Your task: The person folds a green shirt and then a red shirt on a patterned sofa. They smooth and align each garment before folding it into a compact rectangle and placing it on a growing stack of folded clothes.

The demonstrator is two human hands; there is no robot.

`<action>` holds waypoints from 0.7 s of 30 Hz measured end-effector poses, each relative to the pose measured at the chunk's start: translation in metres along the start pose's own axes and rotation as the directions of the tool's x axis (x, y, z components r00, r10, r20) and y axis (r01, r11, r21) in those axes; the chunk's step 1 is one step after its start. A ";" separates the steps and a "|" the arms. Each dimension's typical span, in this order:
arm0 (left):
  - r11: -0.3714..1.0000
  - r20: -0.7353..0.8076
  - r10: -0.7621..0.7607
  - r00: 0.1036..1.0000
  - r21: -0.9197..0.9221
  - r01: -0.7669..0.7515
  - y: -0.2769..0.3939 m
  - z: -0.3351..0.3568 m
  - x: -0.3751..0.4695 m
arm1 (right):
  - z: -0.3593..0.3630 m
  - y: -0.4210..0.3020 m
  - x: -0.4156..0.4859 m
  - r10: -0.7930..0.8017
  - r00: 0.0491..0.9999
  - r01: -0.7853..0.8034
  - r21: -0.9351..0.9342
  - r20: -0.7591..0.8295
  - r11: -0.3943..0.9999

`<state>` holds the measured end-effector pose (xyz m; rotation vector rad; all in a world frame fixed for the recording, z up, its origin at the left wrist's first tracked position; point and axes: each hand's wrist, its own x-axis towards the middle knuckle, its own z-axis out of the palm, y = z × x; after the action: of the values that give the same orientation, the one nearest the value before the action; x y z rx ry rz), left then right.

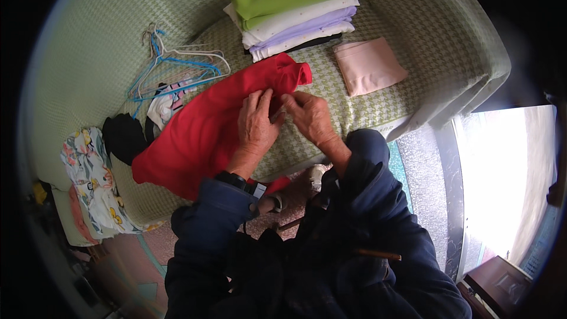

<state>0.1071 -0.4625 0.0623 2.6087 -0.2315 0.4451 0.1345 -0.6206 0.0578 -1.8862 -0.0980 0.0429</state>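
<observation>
A red fabric garment (199, 128) lies spread slantwise over the seat of a cloth-covered sofa, and its lower end hangs over the front edge. My left hand (259, 119) rests on the garment near its right edge, thumb apart from the fingers. Just right of it, my right hand (310, 115) is curled at that same edge, below a short red sleeve-like end. Whether its thumb and fingertips pinch the cloth cannot be made out. Behind the garment stands a stack of folded clothes (301, 17), green on top. A folded pink cloth (370, 66) lies right of the stack.
Several blue and white clothes hangers (177, 60) lie at the left, partly over a patterned white garment (166, 102). Beside these are a black cloth (125, 137) and a floral cloth (91, 173). The sofa's armrest (425, 22) rises at the right.
</observation>
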 end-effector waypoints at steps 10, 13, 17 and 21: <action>0.951 -0.206 -0.302 0.931 -0.135 0.279 -0.012 -0.014 0.016 | 0.015 -0.016 0.022 -0.208 0.976 0.184 0.278 0.059 0.943; 0.973 -0.230 -0.229 0.946 -0.074 0.217 -0.028 -0.026 0.029 | 0.007 -0.016 0.036 -0.136 0.987 0.092 0.399 0.085 0.913; 0.923 -0.203 -0.345 0.916 -0.250 0.292 -0.054 -0.047 0.050 | -0.030 -0.003 0.056 0.325 0.940 -0.278 0.319 -0.101 0.906; 0.928 -0.231 -0.334 0.914 -0.252 0.276 -0.063 -0.063 0.067 | -0.040 0.009 0.052 0.422 0.896 -0.444 0.328 0.138 0.834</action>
<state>0.1676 -0.3822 0.1113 2.2853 0.2112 0.6176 0.1901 -0.6570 0.0632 -1.5117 0.2864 0.4047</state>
